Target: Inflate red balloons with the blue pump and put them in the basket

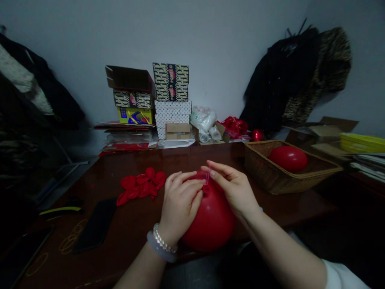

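Observation:
An inflated red balloon (211,224) is at the table's front edge, its neck turned up between my hands. My left hand (182,196), with a beaded bracelet and a bangle on the wrist, pinches the balloon at its neck (206,189). Above the neck, my right hand (233,186) holds a thin pinkish band or thread (208,174) pulled taut between its fingertips and the neck. Left of my hands lies a pile of uninflated red balloons (141,184).
A wicker basket (270,180) at the right holds another inflated red balloon (288,158). A dark phone-like slab (95,224) and several loose rubber bands (69,243) lie at the left. Stacked boxes (173,114) and a plastic bag (203,120) stand at the back wall.

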`<state>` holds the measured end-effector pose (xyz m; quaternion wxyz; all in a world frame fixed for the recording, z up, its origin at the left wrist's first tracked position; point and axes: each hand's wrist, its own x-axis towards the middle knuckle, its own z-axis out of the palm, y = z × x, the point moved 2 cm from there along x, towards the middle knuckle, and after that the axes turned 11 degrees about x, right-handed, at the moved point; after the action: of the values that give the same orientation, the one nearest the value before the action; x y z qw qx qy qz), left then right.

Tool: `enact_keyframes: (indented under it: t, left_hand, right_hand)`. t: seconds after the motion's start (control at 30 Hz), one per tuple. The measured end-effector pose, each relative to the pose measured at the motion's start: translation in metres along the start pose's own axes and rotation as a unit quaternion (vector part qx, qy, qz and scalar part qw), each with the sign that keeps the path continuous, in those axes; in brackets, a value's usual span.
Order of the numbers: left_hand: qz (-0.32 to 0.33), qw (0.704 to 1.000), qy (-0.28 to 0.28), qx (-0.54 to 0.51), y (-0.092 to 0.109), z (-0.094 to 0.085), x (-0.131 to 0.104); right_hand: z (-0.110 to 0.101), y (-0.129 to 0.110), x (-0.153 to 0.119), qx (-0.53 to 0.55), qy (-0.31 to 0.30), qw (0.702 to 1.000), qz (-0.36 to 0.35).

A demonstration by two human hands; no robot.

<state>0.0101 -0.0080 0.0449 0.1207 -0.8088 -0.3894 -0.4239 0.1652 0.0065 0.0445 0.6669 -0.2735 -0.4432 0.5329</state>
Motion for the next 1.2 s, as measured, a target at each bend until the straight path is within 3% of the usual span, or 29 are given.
enact_keyframes:
  t: [0.3,0.43,0.6,0.77,0.93,1.2]
  left_hand:
    - [0.014,1.0,-0.021,-0.019,0.005,0.005,-0.002]
    - [-0.039,0.998,-0.017,-0.056,0.001,0.007,-0.003]
    - [-0.148,0.982,0.003,-0.115,-0.006,0.012,-0.007]
    - [-0.138,0.986,-0.005,-0.094,-0.005,0.016,-0.01]
    - [-0.147,0.983,0.0,-0.111,-0.006,0.016,-0.01]
    - [-0.177,0.973,0.06,-0.138,-0.004,0.016,-0.011]
  right_hand:
    - [-0.013,0.012,0.004,-0.123,0.027,0.991,-0.044]
    - [-0.013,0.005,0.0,-0.182,-0.006,0.982,-0.04]
    - [-0.009,-0.004,-0.005,-0.31,-0.076,0.943,-0.091]
    - [-0.005,-0.004,-0.006,-0.405,-0.08,0.901,-0.137]
    - [-0.005,-0.003,-0.005,-0.421,-0.08,0.894,-0.134]
    - [-0.006,-0.003,-0.003,-0.411,-0.081,0.901,-0.117]
